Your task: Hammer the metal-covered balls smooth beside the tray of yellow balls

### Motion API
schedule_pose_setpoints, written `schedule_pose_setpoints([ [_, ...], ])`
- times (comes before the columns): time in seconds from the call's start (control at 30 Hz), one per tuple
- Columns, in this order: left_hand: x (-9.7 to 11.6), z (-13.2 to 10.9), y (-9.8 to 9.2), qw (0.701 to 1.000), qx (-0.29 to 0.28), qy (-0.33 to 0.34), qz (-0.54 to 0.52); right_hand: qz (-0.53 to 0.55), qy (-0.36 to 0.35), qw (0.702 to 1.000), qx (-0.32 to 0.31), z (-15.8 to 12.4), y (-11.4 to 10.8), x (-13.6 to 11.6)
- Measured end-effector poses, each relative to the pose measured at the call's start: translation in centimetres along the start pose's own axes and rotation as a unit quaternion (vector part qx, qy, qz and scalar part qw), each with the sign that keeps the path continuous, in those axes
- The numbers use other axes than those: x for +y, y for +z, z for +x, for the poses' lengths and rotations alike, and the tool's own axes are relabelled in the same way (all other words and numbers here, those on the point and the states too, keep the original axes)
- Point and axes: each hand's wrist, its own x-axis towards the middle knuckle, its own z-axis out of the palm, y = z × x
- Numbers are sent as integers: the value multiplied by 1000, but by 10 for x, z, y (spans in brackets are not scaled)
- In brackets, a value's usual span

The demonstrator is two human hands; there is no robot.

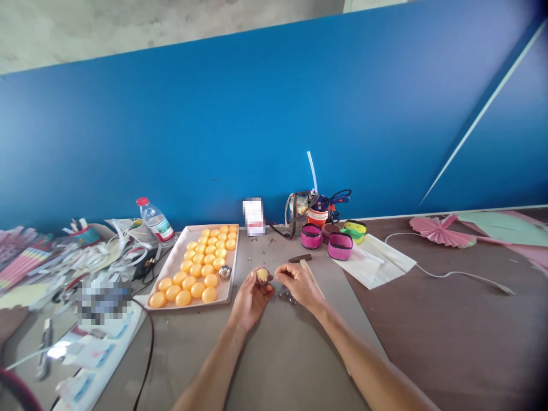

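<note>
In my left hand (252,301), the fingers are wrapped round a small ball (262,276) whose sides look dark and shiny, with a pale yellow patch facing up. Just right of the ball, my right hand (303,285) has its thumb and fingertips pinched together; whatever is between them is too small to make out. Below its fingers lie small shiny dark pieces (287,297) on the grey mat. Left of my hands stands a shallow pale tray (182,242) of orange balls (197,290), with one silvery mirrored ball (225,272) at its right side.
A phone (254,217) leans upright at the back. Pink bands (340,246), a yellow-green band (355,230) and white paper (377,262) lie to the right. A bottle (156,221) stands behind the tray. Clutter and a black cable (150,342) fill the left, with another person's hand (12,321).
</note>
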Motion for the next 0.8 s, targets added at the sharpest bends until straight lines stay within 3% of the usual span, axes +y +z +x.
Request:
schedule_pose_setpoints([
  [0.23,-3,-3,5,1000,-6,15,1,105,21,993,-44,0,6,2],
  [0.57,-7,-3,4,1000,17,26,5,2,-45,999,-18,-4,11,2],
  [0.8,-10,-3,5,998,24,42,33,0,-42,999,-29,-1,10,9],
])
